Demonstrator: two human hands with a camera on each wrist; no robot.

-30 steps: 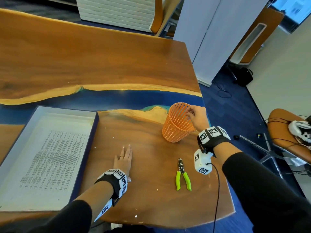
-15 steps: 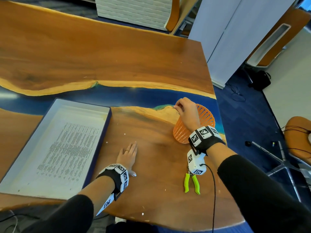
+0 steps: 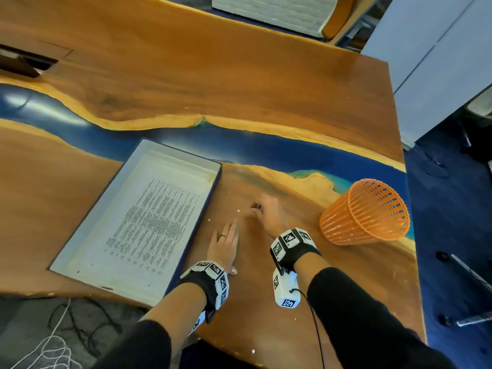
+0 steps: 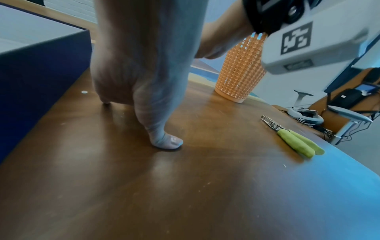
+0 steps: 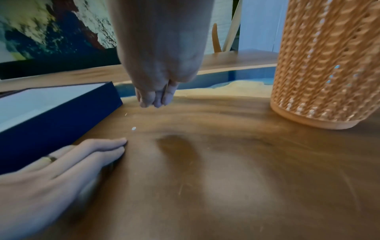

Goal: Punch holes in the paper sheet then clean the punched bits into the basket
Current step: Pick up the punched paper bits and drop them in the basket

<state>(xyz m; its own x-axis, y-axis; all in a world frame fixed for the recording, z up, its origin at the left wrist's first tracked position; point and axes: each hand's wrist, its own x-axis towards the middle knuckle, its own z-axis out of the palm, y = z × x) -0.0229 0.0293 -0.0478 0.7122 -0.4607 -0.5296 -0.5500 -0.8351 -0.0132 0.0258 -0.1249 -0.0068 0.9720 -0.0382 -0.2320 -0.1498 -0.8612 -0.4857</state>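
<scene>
My left hand (image 3: 225,239) lies flat on the wooden table (image 3: 266,288) beside the box, fingers straight; the right wrist view shows it too (image 5: 82,155). My right hand (image 3: 262,212) hovers just beyond it, its fingertips (image 5: 156,99) bunched together and pointing down a little above the wood. I see nothing between them. Small white punched bits (image 3: 238,210) (image 5: 133,128) lie on the wood between my hands and the box. The printed paper sheet (image 3: 154,217) lies in the box. The orange mesh basket (image 3: 364,217) (image 5: 329,65) stands upright to the right.
The navy box (image 3: 106,198) (image 5: 61,110) sits left of my hands. The green-handled hole punch (image 4: 296,141) lies near the table's front right edge, hidden under my right wrist in the head view. A lone bit (image 3: 253,351) lies by the front edge.
My right hand has left the basket's rim and swung left to the spot just beyond my left hand. The left hand has stayed flat on the table.
</scene>
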